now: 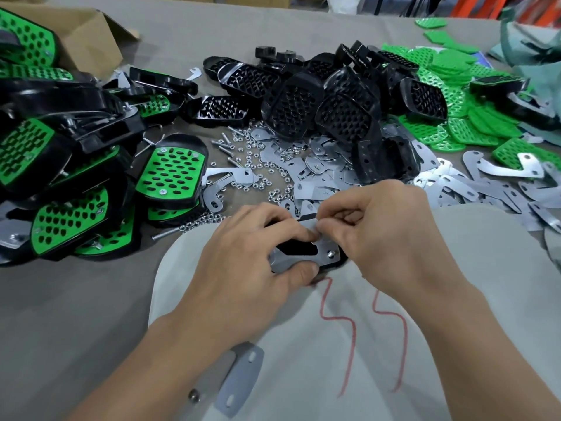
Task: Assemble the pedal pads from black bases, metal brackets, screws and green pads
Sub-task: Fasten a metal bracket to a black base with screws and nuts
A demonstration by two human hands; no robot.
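My left hand [255,250] grips a black base [299,247] lying back side up, thumb pressed on the metal bracket [321,255] laid across it. A screw end [331,254] pokes through the bracket's right hole. My right hand [376,232] pinches something small at the bracket's upper edge; my fingertips hide it. Loose black bases [318,98] are heaped at the centre back. Green pads [449,95] lie at the back right. Brackets [334,168] and nuts and screws [249,159] are strewn just beyond my hands.
Finished pedal pads [76,177] with green faces are stacked at the left, beside a cardboard box [88,34]. A pale cloth [394,344] with red lines covers my lap. A flat metal plate [239,378] and a nut [193,395] lie near my left forearm.
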